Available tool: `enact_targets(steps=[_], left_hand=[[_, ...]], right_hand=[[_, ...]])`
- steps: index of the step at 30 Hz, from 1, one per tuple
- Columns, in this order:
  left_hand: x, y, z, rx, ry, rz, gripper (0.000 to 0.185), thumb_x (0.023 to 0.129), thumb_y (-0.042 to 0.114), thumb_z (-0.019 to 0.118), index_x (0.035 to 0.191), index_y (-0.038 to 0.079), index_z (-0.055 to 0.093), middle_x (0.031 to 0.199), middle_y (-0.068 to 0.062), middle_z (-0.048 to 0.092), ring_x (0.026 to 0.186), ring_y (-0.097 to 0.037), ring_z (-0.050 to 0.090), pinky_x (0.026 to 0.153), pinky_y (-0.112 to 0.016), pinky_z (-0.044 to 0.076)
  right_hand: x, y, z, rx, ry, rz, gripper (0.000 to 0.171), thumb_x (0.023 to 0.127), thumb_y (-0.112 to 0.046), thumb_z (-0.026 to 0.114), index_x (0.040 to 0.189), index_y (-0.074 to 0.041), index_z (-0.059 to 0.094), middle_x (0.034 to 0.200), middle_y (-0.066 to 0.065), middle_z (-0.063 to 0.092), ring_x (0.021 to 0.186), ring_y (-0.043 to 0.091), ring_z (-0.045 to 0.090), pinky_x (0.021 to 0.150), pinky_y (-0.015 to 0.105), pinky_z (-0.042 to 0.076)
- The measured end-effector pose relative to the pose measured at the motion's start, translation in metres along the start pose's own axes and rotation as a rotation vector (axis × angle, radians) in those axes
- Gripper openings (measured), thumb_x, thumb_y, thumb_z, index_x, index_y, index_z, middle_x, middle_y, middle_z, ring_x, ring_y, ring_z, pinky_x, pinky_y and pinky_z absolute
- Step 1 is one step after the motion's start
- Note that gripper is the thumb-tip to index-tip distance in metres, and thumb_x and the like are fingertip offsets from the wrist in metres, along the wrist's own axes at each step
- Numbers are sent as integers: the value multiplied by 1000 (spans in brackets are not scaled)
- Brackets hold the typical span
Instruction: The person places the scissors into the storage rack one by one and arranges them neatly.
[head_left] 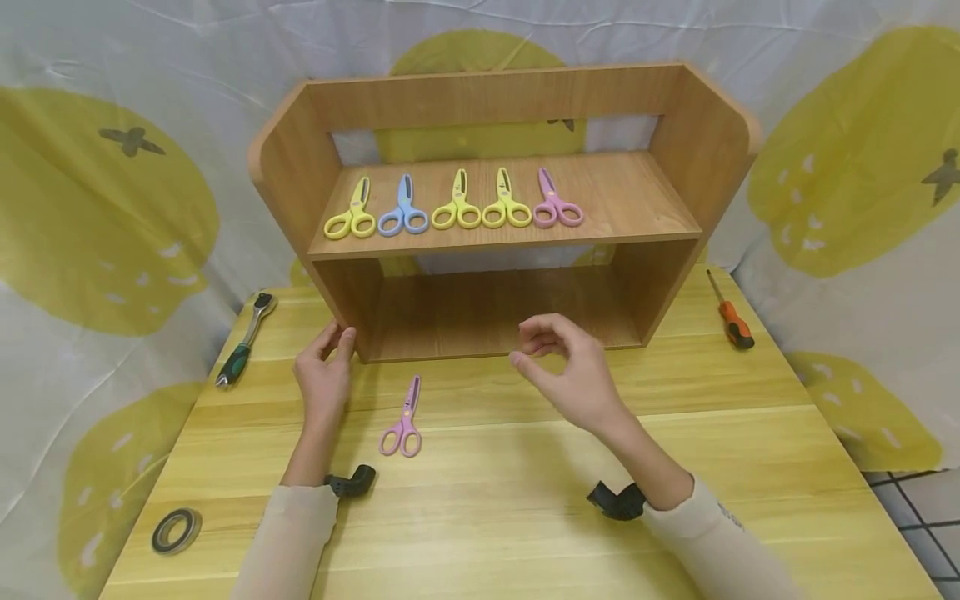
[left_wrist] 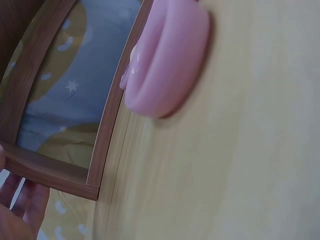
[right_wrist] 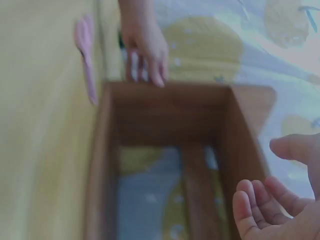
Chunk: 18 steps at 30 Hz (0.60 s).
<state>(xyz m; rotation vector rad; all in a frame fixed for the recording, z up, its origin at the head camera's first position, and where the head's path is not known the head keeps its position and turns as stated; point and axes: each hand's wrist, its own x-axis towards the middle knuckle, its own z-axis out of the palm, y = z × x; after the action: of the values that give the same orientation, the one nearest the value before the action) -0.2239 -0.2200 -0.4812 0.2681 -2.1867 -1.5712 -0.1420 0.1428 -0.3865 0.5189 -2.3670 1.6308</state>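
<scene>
- Black tape roll (head_left: 176,531) at the desk's (head_left: 750,467) near-left corner; ratchet wrench (head_left: 246,337) further back on the left edge. Both well clear of the hands.
- Left hand (head_left: 324,377): fingers straight, resting against the lower-left front corner of the wooden shelf unit (head_left: 495,208). Holds nothing.
- Pink scissors (head_left: 403,419) lie flat on the desk between the two hands, just in front of the shelf unit, blades pointing at it, untouched.
- Upper shelf: row of five scissors, yellow (head_left: 351,212), blue (head_left: 403,208), yellow, yellow, pink (head_left: 557,202); free space right of that pink pair.
- Right hand (head_left: 566,367): hovering in front of the lower opening, fingers loosely curled, empty.
- Orange screwdriver (head_left: 729,312) on the right, beside the shelf unit.
- Risk: the left hand pushing on the corner could jolt the unit and knock the row crooked.
</scene>
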Motion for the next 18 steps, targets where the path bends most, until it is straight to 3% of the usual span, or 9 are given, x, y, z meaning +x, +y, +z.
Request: enact_targets(steps=[2,8,12,18], left_hand=[[-1,2,0,0,-5,2,37,98,36,71,133,24,71,129,-6,73,123,-17,67,102,-27,53],[-1,2,-1,3,-6,4,36,98,34,72,132,25,71,130,-5,73,123,-17,66,103,-29,53],[-1,0,-2,15,-1,15,38,98,36,71,134,23,70,130,-5,73,122,-17,67,104,-29,53],[0,-2,-1,23,7,18,40,98,37,71,135,20,70,128,-6,74,119,-14,67,103,-28,52]], right_hand=[[-7,5,14,13,-37,39,35,92,-21,80,123,-13,65,118,2,68,103,20,66,94,41,57],[-24,17,57,58,-139,142,36,91,-24,81,123,-15,66,120,-1,69,105,21,67,94,43,57],[-34,23,82,70,-195,169,37,90,-27,82,123,-15,67,120,-2,70,104,19,68,93,41,57],[-43,33,107,86,-228,165,39,91,-30,81,123,-11,67,122,8,71,103,20,68,92,38,58]])
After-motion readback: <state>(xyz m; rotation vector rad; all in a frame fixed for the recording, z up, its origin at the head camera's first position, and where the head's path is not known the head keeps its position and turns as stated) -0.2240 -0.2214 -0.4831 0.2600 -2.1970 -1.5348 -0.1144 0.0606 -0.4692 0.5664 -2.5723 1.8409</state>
